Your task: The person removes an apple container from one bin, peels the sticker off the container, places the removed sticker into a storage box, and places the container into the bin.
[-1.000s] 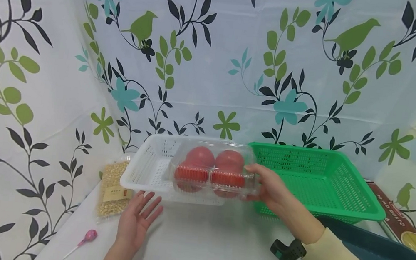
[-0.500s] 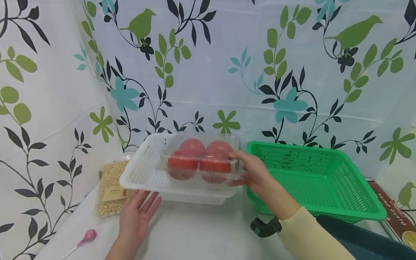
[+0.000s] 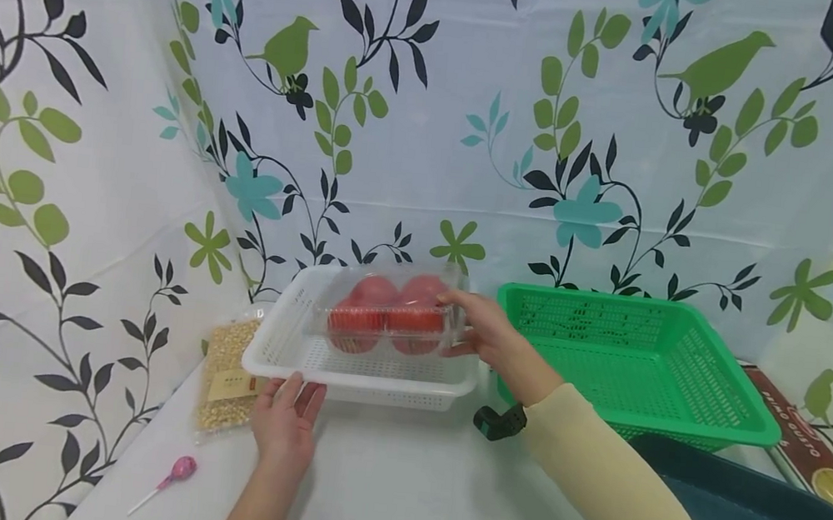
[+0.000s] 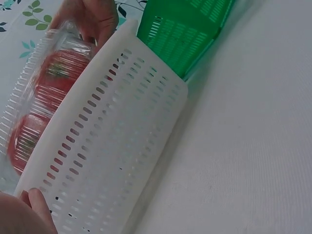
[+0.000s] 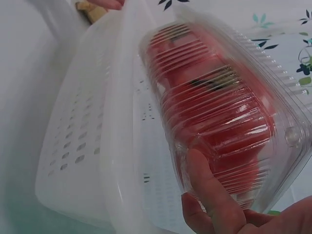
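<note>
My right hand (image 3: 485, 329) grips the right end of a clear plastic clamshell pack (image 5: 287, 139), with its thumb against the ribbed side. Several red tomatoes (image 4: 61, 73) with green stems show through the plastic. The pack is tilted and lies within the outline of a white slotted basket (image 3: 374, 383); in the right wrist view it leans above the basket's inside. At the basket's front left, my left hand (image 3: 287, 428) holds the rim with its fingertips, some of them tucked below the edge. In the left wrist view those fingers (image 4: 41, 207) lie against the outer wall.
A green basket (image 3: 672, 423) stands right of the white one. A dark blue tray (image 3: 754, 510) is at the front right, beside a brown box (image 3: 798, 439). A bag of yellow kernels (image 3: 228, 376) and a pink lollipop (image 3: 182, 468) lie left. A patterned curtain (image 3: 428, 144) hangs behind.
My right hand has carried the tomato pack left and slightly away, from the basket's right front to over its inside, tilting it. My left fingers have bent up onto the white basket's rim.
</note>
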Available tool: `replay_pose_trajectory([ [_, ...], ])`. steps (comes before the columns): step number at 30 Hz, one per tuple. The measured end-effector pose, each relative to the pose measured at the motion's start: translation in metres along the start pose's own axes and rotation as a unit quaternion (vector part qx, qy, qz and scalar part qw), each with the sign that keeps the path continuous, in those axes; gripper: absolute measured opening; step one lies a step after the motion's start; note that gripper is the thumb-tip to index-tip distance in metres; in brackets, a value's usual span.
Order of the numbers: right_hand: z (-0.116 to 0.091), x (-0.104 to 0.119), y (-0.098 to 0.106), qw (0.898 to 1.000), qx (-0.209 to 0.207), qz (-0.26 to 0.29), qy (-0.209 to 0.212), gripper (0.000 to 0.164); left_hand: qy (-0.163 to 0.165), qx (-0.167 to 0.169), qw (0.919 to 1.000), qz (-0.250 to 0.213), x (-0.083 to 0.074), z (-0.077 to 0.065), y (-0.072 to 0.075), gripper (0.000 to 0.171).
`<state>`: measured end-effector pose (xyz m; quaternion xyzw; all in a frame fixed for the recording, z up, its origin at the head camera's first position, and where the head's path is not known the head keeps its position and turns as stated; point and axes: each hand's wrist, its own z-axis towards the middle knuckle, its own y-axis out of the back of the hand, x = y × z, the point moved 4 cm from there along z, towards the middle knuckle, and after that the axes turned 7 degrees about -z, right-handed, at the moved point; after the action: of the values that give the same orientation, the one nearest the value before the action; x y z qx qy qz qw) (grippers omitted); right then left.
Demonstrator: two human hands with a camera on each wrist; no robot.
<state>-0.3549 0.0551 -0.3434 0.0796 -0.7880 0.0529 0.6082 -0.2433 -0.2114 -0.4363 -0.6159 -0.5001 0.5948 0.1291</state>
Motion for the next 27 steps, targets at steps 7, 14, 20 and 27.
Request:
replay_pose_trajectory([
  [7, 0.014, -0.005, -0.007, 0.999, -0.029, -0.01, -0.009, 0.06, -0.015, -0.01, 0.9998, -0.006, 0.005, 0.0, -0.004, 0.026],
  [14, 0.023, -0.011, -0.017, 0.999, -0.034, -0.031, -0.004, 0.068, -0.029, -0.003, 0.9995, -0.01, 0.007, 0.002, -0.003, 0.023],
  [20, 0.027, -0.015, -0.03, 0.999, -0.04, -0.033, 0.004, 0.067, -0.03, -0.001, 0.9994, 0.015, 0.008, 0.002, -0.001, 0.024],
  [27, 0.029, -0.019, -0.041, 0.997, -0.061, -0.041, 0.015, 0.065, -0.026, 0.002, 0.9996, 0.008, 0.009, 0.003, 0.001, 0.03],
])
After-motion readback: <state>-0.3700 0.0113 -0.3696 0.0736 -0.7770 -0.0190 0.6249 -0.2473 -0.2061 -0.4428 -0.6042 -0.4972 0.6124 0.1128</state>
